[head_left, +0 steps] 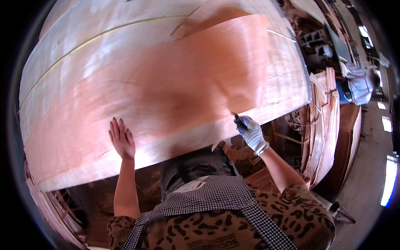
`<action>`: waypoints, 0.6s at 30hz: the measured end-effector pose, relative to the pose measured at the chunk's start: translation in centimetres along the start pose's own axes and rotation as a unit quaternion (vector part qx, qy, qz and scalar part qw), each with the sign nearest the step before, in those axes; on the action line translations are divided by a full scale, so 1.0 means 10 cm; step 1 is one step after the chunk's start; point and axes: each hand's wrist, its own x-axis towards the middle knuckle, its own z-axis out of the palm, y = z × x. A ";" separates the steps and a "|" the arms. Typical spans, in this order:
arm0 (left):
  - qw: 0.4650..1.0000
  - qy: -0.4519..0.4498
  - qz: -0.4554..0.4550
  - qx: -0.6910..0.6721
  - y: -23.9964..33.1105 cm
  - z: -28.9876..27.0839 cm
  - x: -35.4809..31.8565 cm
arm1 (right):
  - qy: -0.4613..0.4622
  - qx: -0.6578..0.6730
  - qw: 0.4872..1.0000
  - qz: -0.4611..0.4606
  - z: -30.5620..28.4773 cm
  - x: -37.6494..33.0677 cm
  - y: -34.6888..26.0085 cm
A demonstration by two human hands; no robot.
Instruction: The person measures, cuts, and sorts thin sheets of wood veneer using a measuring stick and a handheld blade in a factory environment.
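Observation:
A large reddish-tan sheet of wood veneer [179,79] lies over paler wood sheets [108,46] on the table in front of me. Its right end rises in a soft wave. My left hand [122,141] is bare and rests on the veneer near the front edge, fingers stretched out. My right hand [252,134] wears a striped white and blue glove and is closed round a dark-handled knife [238,121]. The knife's tip is by the veneer's front edge, right of the middle; whether it touches the wood I cannot tell.
Stacked veneer [325,129] stands on the right, beyond the table's corner. Another person [359,85] is farther off at the right. Veneer scraps lie under the table's near edge. A thin pale strip [104,34] runs across the back sheets.

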 end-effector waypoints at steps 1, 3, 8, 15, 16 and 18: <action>1.000 -0.004 0.003 0.004 0.03 0.02 0.01 | 0.014 0.145 0.983 0.108 -0.01 -0.19 0.29; 0.999 -0.015 0.005 0.039 -0.04 -0.01 -0.04 | 0.005 0.515 0.803 0.299 -0.13 -0.22 0.28; 0.995 -0.071 0.015 0.064 -0.02 -0.01 0.06 | 0.158 0.563 0.794 0.164 -0.27 0.61 -0.16; 0.996 -0.053 0.058 0.051 -0.16 -0.01 0.01 | 0.208 0.370 0.904 0.057 -1.66 1.83 -1.13; 0.996 -0.056 0.060 0.045 -0.14 0.04 0.00 | 0.236 0.373 0.897 0.026 -1.94 1.94 -1.07; 0.997 -0.046 0.051 0.040 -0.25 0.00 -0.03 | 0.276 0.381 0.883 -0.005 -2.26 1.90 -1.21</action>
